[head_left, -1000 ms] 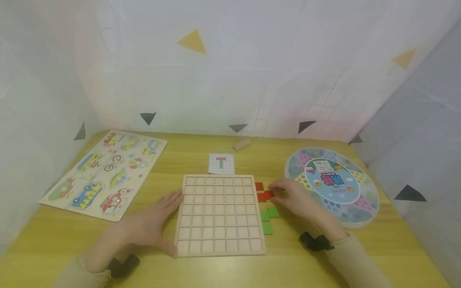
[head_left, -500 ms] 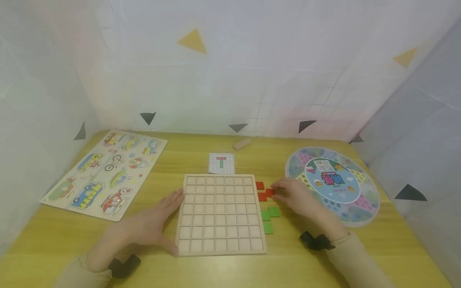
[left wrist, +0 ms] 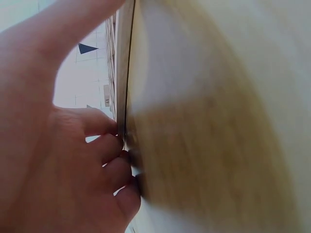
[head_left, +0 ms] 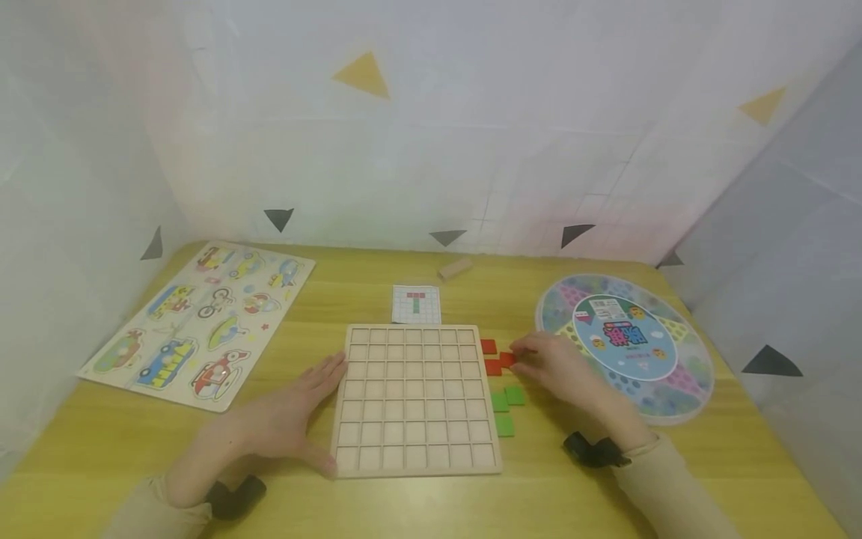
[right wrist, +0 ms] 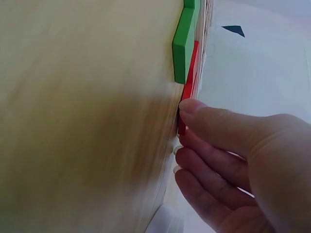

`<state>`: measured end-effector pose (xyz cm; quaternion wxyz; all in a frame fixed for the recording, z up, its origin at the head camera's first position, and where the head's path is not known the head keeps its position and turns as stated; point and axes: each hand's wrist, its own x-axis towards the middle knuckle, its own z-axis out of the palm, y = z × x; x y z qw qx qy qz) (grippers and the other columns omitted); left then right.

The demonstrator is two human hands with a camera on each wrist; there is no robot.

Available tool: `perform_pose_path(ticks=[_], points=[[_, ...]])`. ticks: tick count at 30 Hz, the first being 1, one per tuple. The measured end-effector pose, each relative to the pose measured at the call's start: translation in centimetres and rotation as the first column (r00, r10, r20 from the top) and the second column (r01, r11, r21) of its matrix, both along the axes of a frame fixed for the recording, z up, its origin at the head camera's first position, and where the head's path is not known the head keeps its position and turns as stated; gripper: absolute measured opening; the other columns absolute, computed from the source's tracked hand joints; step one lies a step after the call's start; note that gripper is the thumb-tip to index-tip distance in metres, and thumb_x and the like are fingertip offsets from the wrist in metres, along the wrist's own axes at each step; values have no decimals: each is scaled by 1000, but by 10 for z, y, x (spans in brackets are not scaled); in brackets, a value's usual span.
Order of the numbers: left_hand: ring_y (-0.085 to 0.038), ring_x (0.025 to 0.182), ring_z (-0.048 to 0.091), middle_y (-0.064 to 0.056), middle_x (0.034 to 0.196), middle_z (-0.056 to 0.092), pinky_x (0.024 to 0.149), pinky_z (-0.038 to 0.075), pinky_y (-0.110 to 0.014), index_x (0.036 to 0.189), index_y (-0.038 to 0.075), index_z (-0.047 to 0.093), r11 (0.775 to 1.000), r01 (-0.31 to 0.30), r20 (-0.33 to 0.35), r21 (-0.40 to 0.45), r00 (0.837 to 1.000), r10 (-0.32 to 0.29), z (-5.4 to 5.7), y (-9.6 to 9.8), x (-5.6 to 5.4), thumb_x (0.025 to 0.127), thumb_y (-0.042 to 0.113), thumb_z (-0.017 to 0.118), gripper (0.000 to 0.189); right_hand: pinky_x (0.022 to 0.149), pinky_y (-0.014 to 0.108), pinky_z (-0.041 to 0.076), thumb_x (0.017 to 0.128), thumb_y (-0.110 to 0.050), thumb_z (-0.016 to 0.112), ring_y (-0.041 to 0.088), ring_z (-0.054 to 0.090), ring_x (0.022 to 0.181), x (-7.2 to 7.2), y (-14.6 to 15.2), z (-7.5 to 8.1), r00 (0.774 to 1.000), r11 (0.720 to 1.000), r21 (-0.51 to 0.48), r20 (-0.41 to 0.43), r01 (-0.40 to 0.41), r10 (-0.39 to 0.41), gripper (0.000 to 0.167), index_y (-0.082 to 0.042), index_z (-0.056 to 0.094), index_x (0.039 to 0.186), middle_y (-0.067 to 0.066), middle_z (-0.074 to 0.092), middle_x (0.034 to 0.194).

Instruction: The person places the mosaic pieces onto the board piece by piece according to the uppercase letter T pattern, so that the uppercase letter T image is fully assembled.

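Note:
A square wooden grid board [head_left: 414, 400] lies flat, its cells bare. My left hand [head_left: 283, 415] is spread along its left edge, fingertips at the upper side and thumb at the near corner. In the left wrist view the fingers [left wrist: 119, 170] touch the board's edge [left wrist: 123, 63]. My right hand [head_left: 555, 374] pinches a red square tile [head_left: 508, 360] between thumb and fingers; in the right wrist view the thumb rests on the red tile [right wrist: 182, 127]. Two more red tiles [head_left: 488, 346] lie against the board's right side, and green tiles [head_left: 500, 402] lie nearer me.
Behind the board lies a grid card [head_left: 416, 305] printed with a red and green T. Farther back is a small wooden block [head_left: 455, 269]. A vehicle picture puzzle [head_left: 202, 326] lies at left, a round game board [head_left: 626, 348] at right beside my right hand.
The red tile under my right fingers has slid slightly rightward, away from the other red tiles. My left hand stays at the board's edge; the whole view shifts slightly.

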<state>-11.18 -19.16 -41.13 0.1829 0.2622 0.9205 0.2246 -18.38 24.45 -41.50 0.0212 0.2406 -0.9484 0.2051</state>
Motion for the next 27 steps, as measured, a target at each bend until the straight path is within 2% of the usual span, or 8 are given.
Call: perform_pose_path(ticks=[8,20,27], points=[[-42,153,7,-14,168,-1,120,20,-60,160,5,10,1000,12,-1,21,1000,-12,1,0,0,58,76,76,141,91,47,58,86,-18,79,26,69,102,0,3,2,995,997,-37,77,72,-69,29,-8,73,113,5,74,108],[-44,152,7,-15,168,-1,120,20,-61,161,5,9,999,9,5,34,1000,-9,1,0,0,58,74,78,141,91,50,57,87,-18,78,26,70,103,5,1,13,996,993,-102,70,61,-54,29,-8,73,114,4,75,108],[-44,152,6,-14,168,-1,119,19,-63,161,5,9,999,-8,29,40,1000,7,5,2,0,57,72,79,142,91,47,57,87,-23,78,23,68,104,6,-14,21,994,991,-117,99,57,-46,30,-12,74,114,0,75,108]])
